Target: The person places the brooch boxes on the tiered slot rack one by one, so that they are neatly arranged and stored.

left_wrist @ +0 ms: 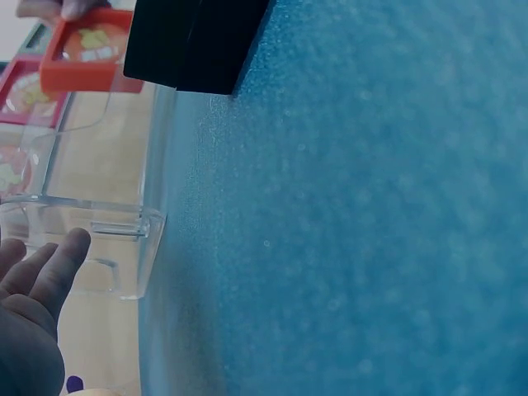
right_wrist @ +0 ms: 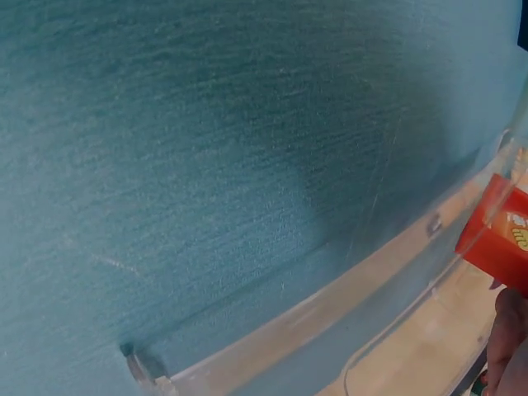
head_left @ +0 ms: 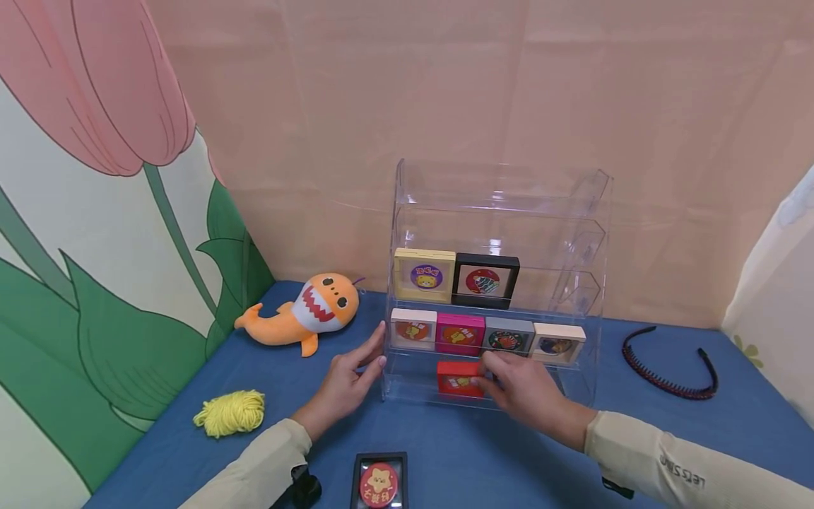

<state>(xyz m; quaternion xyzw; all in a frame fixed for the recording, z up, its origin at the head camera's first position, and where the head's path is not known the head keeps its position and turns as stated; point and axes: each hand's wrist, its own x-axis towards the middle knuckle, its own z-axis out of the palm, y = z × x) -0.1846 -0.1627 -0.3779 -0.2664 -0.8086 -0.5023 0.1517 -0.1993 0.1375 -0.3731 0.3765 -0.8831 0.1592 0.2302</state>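
My right hand (head_left: 524,389) pinches the right end of a small red display frame (head_left: 450,370) at the lowest tier of a clear acrylic rack (head_left: 540,290). The same red frame (right_wrist: 483,246) shows at the edge of the right wrist view. Beside the rack's lower left side is my left hand (head_left: 346,382), fingers extended; in the left wrist view the fingers (left_wrist: 62,268) lie near the clear side panel. Just above stand white (head_left: 413,312), magenta (head_left: 461,320), grey (head_left: 509,326) and cream (head_left: 559,331) frames. Higher up are a yellow frame (head_left: 425,293) and a black frame (head_left: 486,301).
Another black frame (head_left: 402,488) with a red badge lies on the blue cloth (head_left: 496,466) in front. An orange shark plush (head_left: 286,329) and yellow yarn (head_left: 232,413) are at the left. At the right lies a dark headband (head_left: 668,384).
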